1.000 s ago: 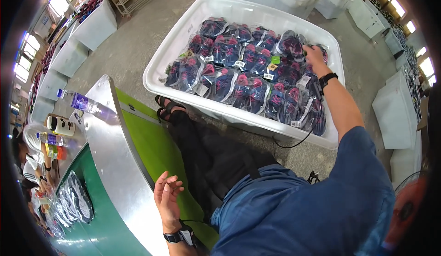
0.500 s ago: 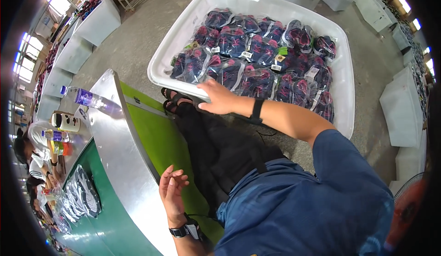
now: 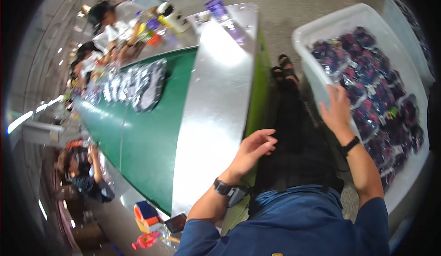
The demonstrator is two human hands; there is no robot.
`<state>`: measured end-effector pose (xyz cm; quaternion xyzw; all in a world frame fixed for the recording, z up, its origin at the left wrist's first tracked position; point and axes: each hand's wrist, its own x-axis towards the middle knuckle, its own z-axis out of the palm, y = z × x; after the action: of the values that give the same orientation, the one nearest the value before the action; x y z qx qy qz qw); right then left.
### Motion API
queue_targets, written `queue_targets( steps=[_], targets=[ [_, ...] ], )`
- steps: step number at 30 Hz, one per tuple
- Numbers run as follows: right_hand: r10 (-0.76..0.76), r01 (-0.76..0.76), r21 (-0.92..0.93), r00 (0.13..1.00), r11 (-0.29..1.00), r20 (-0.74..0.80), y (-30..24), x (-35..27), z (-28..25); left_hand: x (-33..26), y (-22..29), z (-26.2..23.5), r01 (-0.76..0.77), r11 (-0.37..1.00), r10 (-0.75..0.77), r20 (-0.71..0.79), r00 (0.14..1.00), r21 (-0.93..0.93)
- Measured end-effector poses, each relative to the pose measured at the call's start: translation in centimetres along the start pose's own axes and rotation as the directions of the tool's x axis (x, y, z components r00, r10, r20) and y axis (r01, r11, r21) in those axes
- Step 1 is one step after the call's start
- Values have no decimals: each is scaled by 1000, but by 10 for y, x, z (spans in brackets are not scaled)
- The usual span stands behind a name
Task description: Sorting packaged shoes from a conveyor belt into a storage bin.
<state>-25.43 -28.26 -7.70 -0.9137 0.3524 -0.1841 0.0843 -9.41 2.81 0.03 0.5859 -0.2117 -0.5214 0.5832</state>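
My right hand (image 3: 337,110) is at the near-left rim of a large white plastic bin (image 3: 305,54), fingers spread and nothing grasped in them. Bagged shoes (image 3: 367,97), navy with pink, fill that bin in clear plastic. Over the metal table's edge hovers my left hand (image 3: 255,151), empty, its fingers loosely bent and apart. Farther along the green conveyor belt (image 3: 147,136) lie several dark shoes in clear bags (image 3: 149,86), out of reach of both hands and blurred.
A bright metal tabletop (image 3: 216,86) borders the belt. Water bottle (image 3: 218,10) and white jar (image 3: 173,17) stand at its far end. Orange tape roll (image 3: 146,214) and phone (image 3: 176,223) lie near left. Co-workers (image 3: 85,168) sit along the belt. Another bin (image 3: 409,31) stands right.
My view has swung left, so the bin now appears at the right and more belt shows. The right hand stays by the bin's rim; the left hand stays near the table edge, empty.
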Motion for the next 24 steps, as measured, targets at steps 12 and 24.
queue_targets(
  steps=[12,24],
  targets=[
    [41,-42,34,999,999,21,-6,4,-1,-1,9,-5,9,997,-7,22,1000,-74],
    [26,-26,9,1000,1000,11,-7,4,-6,10,130,-182,-131,926,288,-438,852,354]
  ],
)
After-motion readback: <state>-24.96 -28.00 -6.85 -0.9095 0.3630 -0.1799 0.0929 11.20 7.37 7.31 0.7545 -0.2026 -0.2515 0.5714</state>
